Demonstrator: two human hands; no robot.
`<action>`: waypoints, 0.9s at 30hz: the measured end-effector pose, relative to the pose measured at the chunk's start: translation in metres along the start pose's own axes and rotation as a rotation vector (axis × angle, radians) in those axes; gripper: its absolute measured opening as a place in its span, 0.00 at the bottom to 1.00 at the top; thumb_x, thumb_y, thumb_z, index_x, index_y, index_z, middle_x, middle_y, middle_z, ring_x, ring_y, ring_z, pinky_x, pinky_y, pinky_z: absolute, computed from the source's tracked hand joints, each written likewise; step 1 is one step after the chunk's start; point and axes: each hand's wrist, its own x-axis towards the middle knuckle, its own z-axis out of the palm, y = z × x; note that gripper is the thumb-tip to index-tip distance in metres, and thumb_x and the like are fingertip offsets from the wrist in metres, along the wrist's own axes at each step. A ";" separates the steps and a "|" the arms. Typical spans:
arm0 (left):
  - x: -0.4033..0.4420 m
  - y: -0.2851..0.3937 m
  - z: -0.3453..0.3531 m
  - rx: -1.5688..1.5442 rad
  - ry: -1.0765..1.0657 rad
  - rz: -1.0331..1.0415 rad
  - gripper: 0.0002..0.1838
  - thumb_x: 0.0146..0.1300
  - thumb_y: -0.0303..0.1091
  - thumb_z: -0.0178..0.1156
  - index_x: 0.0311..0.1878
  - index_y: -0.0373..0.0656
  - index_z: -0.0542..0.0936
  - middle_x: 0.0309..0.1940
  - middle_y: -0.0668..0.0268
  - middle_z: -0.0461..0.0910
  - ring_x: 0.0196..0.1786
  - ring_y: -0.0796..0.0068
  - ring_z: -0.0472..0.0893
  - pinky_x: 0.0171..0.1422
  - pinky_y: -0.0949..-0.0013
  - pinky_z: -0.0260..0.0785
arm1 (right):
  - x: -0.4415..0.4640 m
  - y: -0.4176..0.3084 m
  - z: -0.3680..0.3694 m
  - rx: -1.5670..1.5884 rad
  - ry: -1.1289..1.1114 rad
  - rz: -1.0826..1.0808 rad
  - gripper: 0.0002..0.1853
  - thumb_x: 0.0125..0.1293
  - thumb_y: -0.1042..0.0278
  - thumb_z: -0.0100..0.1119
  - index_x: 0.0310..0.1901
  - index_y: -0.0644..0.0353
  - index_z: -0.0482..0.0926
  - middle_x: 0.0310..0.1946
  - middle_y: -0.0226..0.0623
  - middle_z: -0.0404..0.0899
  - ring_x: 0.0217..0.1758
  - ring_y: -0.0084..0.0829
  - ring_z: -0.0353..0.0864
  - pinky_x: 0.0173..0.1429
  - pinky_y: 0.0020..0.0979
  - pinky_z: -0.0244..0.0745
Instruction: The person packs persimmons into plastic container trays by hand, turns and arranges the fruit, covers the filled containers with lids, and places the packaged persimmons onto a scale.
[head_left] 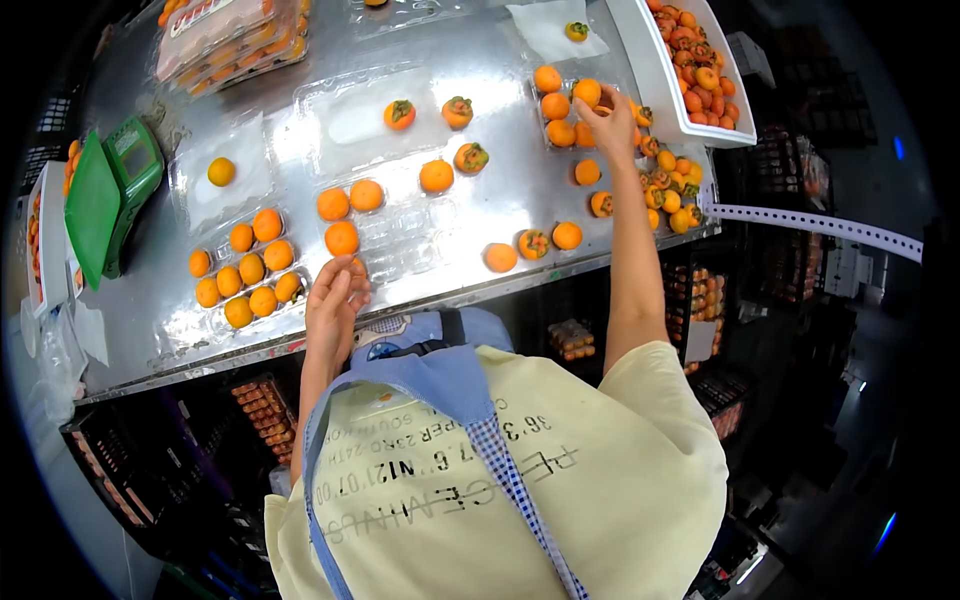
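At the counter's [510,205] far right, a round persimmon [587,92] sits just left of the right hand's [614,128] part-closed fingers; can't tell if gripped. Left hand [334,302]: loosely curled, looks empty, just nearside of another persimmon [341,238]; no clear long axis.

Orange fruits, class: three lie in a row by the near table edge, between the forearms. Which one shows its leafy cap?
The middle fruit: its green cap shows, while the left fruit and right fruit show plain orange skin.
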 end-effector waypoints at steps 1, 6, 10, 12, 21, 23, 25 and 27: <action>0.001 -0.003 0.004 0.013 0.004 0.001 0.15 0.68 0.32 0.54 0.56 0.39 0.72 0.44 0.64 0.75 0.43 0.75 0.75 0.47 0.70 0.68 | 0.016 0.017 -0.004 -0.102 -0.022 -0.038 0.29 0.50 0.58 0.72 0.51 0.66 0.76 0.43 0.45 0.78 0.44 0.34 0.79 0.48 0.32 0.75; 0.003 -0.011 0.012 0.063 0.063 0.034 0.14 0.68 0.32 0.55 0.55 0.39 0.73 0.43 0.65 0.76 0.42 0.77 0.75 0.46 0.71 0.68 | 0.076 0.045 -0.009 -0.326 -0.291 -0.236 0.30 0.46 0.62 0.71 0.52 0.62 0.76 0.48 0.48 0.75 0.52 0.44 0.75 0.57 0.37 0.71; 0.002 -0.014 0.014 0.055 0.111 0.052 0.14 0.68 0.32 0.55 0.54 0.39 0.73 0.42 0.65 0.76 0.41 0.78 0.75 0.45 0.72 0.68 | 0.098 0.054 0.001 -0.401 -0.505 -0.298 0.30 0.44 0.66 0.70 0.53 0.61 0.76 0.49 0.48 0.74 0.55 0.47 0.73 0.61 0.37 0.69; 0.002 -0.016 0.015 0.060 0.124 0.039 0.13 0.68 0.32 0.55 0.53 0.40 0.74 0.42 0.66 0.76 0.41 0.78 0.75 0.45 0.73 0.68 | 0.104 0.055 0.004 -0.425 -0.570 -0.318 0.30 0.44 0.67 0.70 0.53 0.61 0.76 0.49 0.48 0.74 0.55 0.47 0.73 0.61 0.37 0.69; 0.000 -0.023 0.017 0.090 0.171 0.000 0.11 0.68 0.33 0.55 0.51 0.43 0.75 0.42 0.68 0.76 0.41 0.79 0.75 0.46 0.73 0.69 | 0.085 0.038 -0.032 -0.461 -0.590 -0.283 0.28 0.45 0.67 0.69 0.51 0.61 0.77 0.49 0.46 0.76 0.54 0.45 0.74 0.59 0.37 0.70; 0.001 -0.026 0.015 0.088 0.151 -0.010 0.12 0.68 0.33 0.55 0.52 0.42 0.74 0.42 0.68 0.76 0.42 0.79 0.75 0.46 0.73 0.68 | 0.071 0.027 -0.034 -0.495 -0.673 -0.254 0.28 0.45 0.66 0.70 0.51 0.61 0.77 0.49 0.46 0.76 0.54 0.44 0.75 0.59 0.37 0.71; 0.003 -0.026 0.017 0.099 0.134 -0.021 0.12 0.68 0.33 0.56 0.53 0.42 0.74 0.42 0.68 0.76 0.42 0.79 0.75 0.46 0.73 0.68 | 0.065 0.023 -0.030 -0.540 -0.659 -0.253 0.28 0.45 0.65 0.71 0.51 0.61 0.77 0.48 0.46 0.76 0.54 0.44 0.75 0.58 0.36 0.71; 0.004 -0.026 0.020 0.116 0.126 -0.018 0.13 0.68 0.33 0.56 0.53 0.42 0.74 0.42 0.68 0.76 0.42 0.79 0.75 0.47 0.73 0.68 | 0.066 0.020 -0.029 -0.573 -0.650 -0.256 0.28 0.45 0.64 0.71 0.51 0.61 0.77 0.48 0.46 0.77 0.53 0.44 0.75 0.58 0.36 0.71</action>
